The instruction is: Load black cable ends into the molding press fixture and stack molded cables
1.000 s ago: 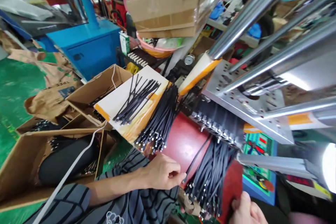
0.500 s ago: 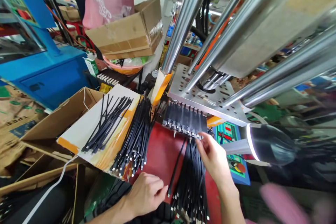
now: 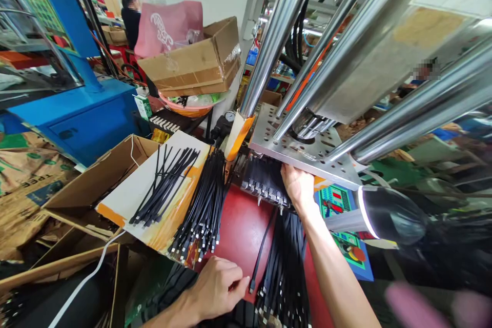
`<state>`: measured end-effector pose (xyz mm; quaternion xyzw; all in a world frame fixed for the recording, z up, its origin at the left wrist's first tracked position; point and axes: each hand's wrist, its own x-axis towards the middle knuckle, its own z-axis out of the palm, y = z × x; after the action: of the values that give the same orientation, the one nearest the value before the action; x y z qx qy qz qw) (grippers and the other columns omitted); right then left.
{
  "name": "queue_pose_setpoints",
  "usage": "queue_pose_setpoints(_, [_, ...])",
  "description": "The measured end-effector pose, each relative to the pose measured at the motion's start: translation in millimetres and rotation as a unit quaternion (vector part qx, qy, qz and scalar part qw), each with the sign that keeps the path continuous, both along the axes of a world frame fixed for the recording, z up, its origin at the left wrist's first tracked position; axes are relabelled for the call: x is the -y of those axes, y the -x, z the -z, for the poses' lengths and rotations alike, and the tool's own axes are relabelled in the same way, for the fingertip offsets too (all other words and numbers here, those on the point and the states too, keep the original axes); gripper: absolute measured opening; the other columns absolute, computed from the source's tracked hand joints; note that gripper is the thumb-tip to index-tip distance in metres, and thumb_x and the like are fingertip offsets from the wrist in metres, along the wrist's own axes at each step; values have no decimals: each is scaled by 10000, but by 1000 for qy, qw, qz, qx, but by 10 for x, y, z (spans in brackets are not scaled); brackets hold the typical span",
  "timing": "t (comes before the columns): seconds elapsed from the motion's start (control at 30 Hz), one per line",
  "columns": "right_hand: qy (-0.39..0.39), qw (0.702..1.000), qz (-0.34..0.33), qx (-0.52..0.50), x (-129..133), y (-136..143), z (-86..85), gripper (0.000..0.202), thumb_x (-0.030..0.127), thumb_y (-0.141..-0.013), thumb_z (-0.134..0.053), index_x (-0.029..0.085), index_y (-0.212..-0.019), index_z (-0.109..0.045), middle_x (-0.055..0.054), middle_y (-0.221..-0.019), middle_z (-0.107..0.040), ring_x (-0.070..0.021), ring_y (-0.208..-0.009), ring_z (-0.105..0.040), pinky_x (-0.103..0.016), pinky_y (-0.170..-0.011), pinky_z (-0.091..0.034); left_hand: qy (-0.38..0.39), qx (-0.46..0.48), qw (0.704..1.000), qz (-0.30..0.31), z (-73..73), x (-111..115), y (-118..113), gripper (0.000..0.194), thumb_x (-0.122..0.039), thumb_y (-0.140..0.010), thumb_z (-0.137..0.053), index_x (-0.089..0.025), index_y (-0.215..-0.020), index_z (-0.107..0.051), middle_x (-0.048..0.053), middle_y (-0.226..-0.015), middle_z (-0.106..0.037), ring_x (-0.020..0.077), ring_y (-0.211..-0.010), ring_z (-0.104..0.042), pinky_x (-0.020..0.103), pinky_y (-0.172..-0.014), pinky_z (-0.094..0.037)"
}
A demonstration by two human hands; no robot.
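Note:
My right hand [image 3: 298, 184] reaches under the perforated metal plate [image 3: 300, 156] of the press, at the right end of the mould [image 3: 265, 184]. Its fingertips are hidden under the plate and among the black cables there. Silver connectors stand in a row along the mould's front edge. My left hand [image 3: 221, 284] hovers or rests at the front edge of the red surface [image 3: 242, 215], fingers curled in, with nothing seen in them. Close to its thumb lies the end of a single black cable [image 3: 261, 256]. A bundle of black cables [image 3: 282, 266] hangs down in front of the mould.
Black cables [image 3: 169, 184] lie on a white board [image 3: 126, 195] at left, and another bundle [image 3: 203, 200] beside them. Upright steel rods [image 3: 274, 36] flank the plate. A lamp [image 3: 388, 212] and a control panel [image 3: 338, 200] stand right. Cardboard boxes [image 3: 88, 179] sit at left.
My right hand has moved from the connectors at the mould's front edge inward, under the plate. My left hand stays nearly in place. The view has tilted slightly up.

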<state>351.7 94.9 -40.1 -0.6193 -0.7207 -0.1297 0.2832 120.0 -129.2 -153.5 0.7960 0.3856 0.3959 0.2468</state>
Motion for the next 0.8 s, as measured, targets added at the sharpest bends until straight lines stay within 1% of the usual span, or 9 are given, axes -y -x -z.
queue_pose_setpoints(0.1, [-35, 999, 0, 38, 661, 40, -99, 280, 300, -1023, -521, 154, -1007, -760, -38, -686, -688, -142, -555, -564, -267, -551, -335, 58, 46, 997, 25, -153, 15, 155, 415, -216, -978, -506, -216, -579, -393, -42, -488, -429, 114, -449, -420, 319, -497, -294])
queue_pose_setpoints(0.2, [-147, 988, 5, 42, 1372, 110, -401, 177, 277, -1007, -621, 179, -1054, -761, -52, -829, -733, -135, -645, -630, -251, -600, -425, 98, 101, 989, 35, -491, -55, 400, 319, -270, -996, -518, -214, -682, -519, -29, -587, -518, 120, -536, -496, 279, -547, -373])
queue_pose_setpoints(0.3, [-184, 983, -10, 20, 1893, 203, -789, 122, 210, -978, -669, 220, -1077, -740, -85, -1012, -749, -180, -787, -680, -308, -742, -533, 104, 170, 980, 12, -864, -247, 643, 180, -382, -982, -586, -216, -1015, -646, 58, -943, -685, 187, -867, -652, 300, -810, -518])
queue_pose_setpoints(0.4, [-111, 992, -54, 1, 2191, 281, -998, 130, 224, -1014, -610, 248, -1110, -693, -50, -917, -749, -184, -765, -695, -332, -777, -564, 133, 178, 975, 4, -1045, -429, 743, 438, -504, -957, -641, -230, -1298, -612, 138, -1337, -634, 273, -1242, -599, 411, -1104, -457])
queue_pose_setpoints(0.5, [-49, 995, -78, -44, 2381, 353, -929, 161, 269, -1029, -586, 235, -1179, -634, -31, -874, -742, -157, -655, -669, -290, -671, -570, 282, 190, 924, 173, -954, -385, 629, 644, -684, -927, -606, -251, -1403, -585, 154, -1466, -587, 313, -1366, -549, 486, -1204, -381])
queue_pose_setpoints(0.6, [-16, 991, -92, -91, 2546, 454, -720, 133, 267, -1023, -604, 236, -1152, -608, -9, -859, -726, -132, -613, -648, -251, -620, -558, 443, 263, 776, 363, -725, -88, 356, 846, -845, -829, -577, -244, -1425, -582, 179, -1415, -632, 345, -1311, -609, 520, -1159, -426])
queue_pose_setpoints(0.67, [-1, 990, -92, -111, 2641, 537, -586, 93, 257, -1024, -603, 235, -1114, -608, 3, -836, -704, -122, -607, -638, -235, -616, -550, 503, 314, 694, 409, -596, 151, 170, 905, -893, -763, -600, -217, -1365, -621, 189, -1287, -694, 349, -1180, -681, 507, -1066, -492])
queue_pose_setpoints(0.7, [5, 988, -92, -120, 2680, 576, -533, 88, 251, -1024, -603, 231, -1109, -607, 2, -838, -698, -121, -615, -638, -232, -621, -549, 519, 331, 671, 413, -554, 256, 97, 916, -907, -740, -609, -197, -1318, -643, 184, -1190, -723, 337, -1086, -711, 490, -1007, -522])
queue_pose_setpoints(0.8, [37, 984, -106, -141, 2751, 608, -455, 95, 218, -1017, -603, 217, -1112, -606, 4, -835, -686, -120, -633, -634, -229, -627, -542, 546, 322, 675, 377, -526, 467, -5, 815, -876, -777, -611, -132, -1100, -686, 87, -791, -706, 206, -699, -679, 386, -818, -559])
